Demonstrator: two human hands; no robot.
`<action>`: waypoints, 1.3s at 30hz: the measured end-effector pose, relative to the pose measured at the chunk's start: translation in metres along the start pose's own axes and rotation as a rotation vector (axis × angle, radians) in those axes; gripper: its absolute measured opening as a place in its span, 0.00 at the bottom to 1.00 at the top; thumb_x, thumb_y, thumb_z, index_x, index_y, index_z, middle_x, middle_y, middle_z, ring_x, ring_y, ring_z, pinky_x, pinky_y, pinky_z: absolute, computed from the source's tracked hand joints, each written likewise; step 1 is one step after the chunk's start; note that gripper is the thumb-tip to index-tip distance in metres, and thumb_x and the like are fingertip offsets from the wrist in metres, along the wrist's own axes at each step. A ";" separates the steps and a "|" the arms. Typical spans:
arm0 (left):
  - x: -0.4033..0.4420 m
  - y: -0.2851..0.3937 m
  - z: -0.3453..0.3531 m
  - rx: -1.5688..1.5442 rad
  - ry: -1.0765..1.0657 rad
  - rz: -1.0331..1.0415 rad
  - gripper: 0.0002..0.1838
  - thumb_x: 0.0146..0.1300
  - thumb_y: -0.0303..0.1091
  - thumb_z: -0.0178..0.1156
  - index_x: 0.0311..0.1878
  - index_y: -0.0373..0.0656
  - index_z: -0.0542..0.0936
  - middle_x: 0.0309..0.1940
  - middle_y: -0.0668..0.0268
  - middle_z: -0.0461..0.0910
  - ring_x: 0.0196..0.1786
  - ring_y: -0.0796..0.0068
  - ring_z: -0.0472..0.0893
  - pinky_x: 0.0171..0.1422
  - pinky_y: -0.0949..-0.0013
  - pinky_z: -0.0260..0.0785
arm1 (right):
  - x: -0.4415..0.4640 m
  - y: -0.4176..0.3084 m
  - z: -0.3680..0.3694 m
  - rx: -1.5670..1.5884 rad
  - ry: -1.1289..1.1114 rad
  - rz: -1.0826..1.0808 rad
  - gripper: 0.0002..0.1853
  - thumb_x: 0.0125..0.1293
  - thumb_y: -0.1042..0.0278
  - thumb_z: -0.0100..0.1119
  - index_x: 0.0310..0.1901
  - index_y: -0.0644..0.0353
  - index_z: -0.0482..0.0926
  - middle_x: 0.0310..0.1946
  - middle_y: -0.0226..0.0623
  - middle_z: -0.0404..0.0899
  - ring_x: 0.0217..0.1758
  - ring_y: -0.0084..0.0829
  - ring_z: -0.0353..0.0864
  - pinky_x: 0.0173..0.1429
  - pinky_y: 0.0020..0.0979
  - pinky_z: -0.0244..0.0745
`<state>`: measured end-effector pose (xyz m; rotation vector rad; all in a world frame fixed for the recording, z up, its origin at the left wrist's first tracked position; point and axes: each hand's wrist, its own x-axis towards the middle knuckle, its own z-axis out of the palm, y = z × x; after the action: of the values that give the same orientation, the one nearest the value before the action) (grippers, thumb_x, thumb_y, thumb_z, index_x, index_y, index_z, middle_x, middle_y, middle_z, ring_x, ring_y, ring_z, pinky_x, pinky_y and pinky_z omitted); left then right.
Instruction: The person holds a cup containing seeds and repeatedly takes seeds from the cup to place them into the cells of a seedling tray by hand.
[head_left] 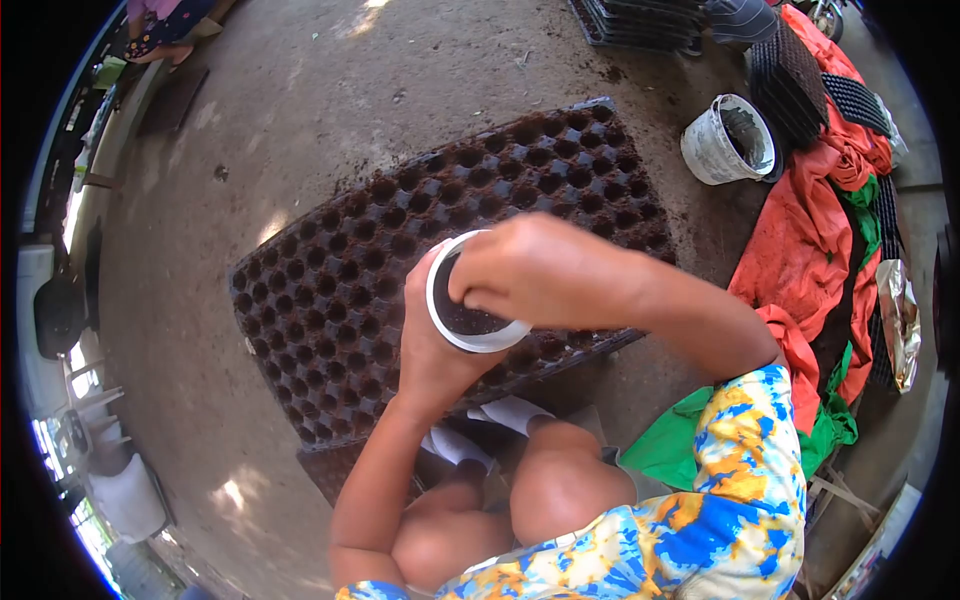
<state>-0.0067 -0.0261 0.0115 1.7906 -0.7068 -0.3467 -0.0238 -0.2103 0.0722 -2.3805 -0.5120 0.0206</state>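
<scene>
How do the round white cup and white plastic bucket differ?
The round white cup is in the left hand; the white plastic bucket sits on the grey floor. The cup's rim looks clean, while the bucket's wall is smeared grey. The right hand reaches into the cup, not the bucket. Both are open and round-mouthed.

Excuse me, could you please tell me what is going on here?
A person sitting or crouching low is holding a white tub in the left hand, with the fingers of the right hand inside its mouth. Dark material shows inside; whether the fingers have gripped any is hidden. The tub is above a large dark tray with rows of round hollows and brown, soil-like material around them. A stained white bucket is beyond its far right side.
</scene>
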 end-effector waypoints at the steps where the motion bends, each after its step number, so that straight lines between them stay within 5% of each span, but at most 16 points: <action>1: 0.000 0.000 -0.001 -0.029 0.012 -0.003 0.54 0.38 0.31 0.81 0.68 0.38 0.58 0.63 0.55 0.68 0.64 0.63 0.72 0.68 0.62 0.64 | 0.003 0.009 -0.009 0.077 0.076 -0.010 0.09 0.53 0.74 0.66 0.37 0.60 0.84 0.34 0.40 0.84 0.40 0.36 0.85 0.43 0.35 0.80; 3: -0.001 -0.008 -0.004 -0.016 0.003 0.032 0.58 0.35 0.28 0.81 0.70 0.38 0.55 0.63 0.57 0.68 0.65 0.64 0.71 0.71 0.63 0.61 | 0.010 0.037 -0.032 0.237 0.159 0.370 0.07 0.57 0.72 0.67 0.38 0.60 0.86 0.33 0.37 0.86 0.39 0.28 0.85 0.45 0.30 0.79; 7: -0.005 -0.010 -0.010 0.021 -0.002 0.052 0.58 0.35 0.28 0.81 0.70 0.38 0.55 0.63 0.57 0.68 0.65 0.64 0.71 0.71 0.62 0.61 | 0.016 0.124 -0.045 0.011 0.205 0.582 0.10 0.61 0.70 0.65 0.43 0.61 0.86 0.36 0.35 0.87 0.37 0.24 0.85 0.46 0.28 0.78; 10: -0.006 -0.009 -0.013 0.016 0.000 0.037 0.58 0.35 0.27 0.81 0.70 0.38 0.55 0.62 0.57 0.68 0.65 0.64 0.71 0.71 0.62 0.61 | 0.015 0.144 -0.037 -0.035 0.232 0.643 0.10 0.57 0.69 0.67 0.41 0.58 0.87 0.35 0.38 0.87 0.35 0.31 0.85 0.45 0.32 0.78; 28: -0.007 -0.013 -0.015 -0.001 0.028 0.027 0.55 0.38 0.28 0.80 0.69 0.39 0.57 0.62 0.56 0.69 0.64 0.62 0.72 0.69 0.62 0.63 | 0.008 0.139 -0.042 -0.041 0.345 0.684 0.10 0.59 0.67 0.65 0.42 0.57 0.87 0.36 0.37 0.87 0.41 0.31 0.86 0.48 0.31 0.79; 34: -0.006 -0.013 -0.013 -0.004 0.029 0.045 0.55 0.38 0.28 0.80 0.70 0.39 0.57 0.62 0.56 0.70 0.64 0.63 0.72 0.70 0.63 0.62 | -0.001 0.137 -0.053 -0.022 0.277 0.853 0.10 0.62 0.66 0.65 0.43 0.57 0.86 0.32 0.34 0.86 0.32 0.25 0.81 0.41 0.30 0.77; 39: -0.007 -0.014 -0.014 -0.014 0.025 0.030 0.55 0.38 0.27 0.80 0.70 0.39 0.57 0.62 0.56 0.70 0.64 0.63 0.72 0.70 0.63 0.62 | -0.009 0.149 -0.054 -0.072 0.272 0.768 0.11 0.62 0.65 0.65 0.44 0.57 0.87 0.36 0.37 0.87 0.38 0.30 0.84 0.48 0.32 0.77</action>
<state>0.0000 -0.0087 0.0019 1.7664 -0.7109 -0.3080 0.0294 -0.3492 0.0168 -2.4543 0.5477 0.0216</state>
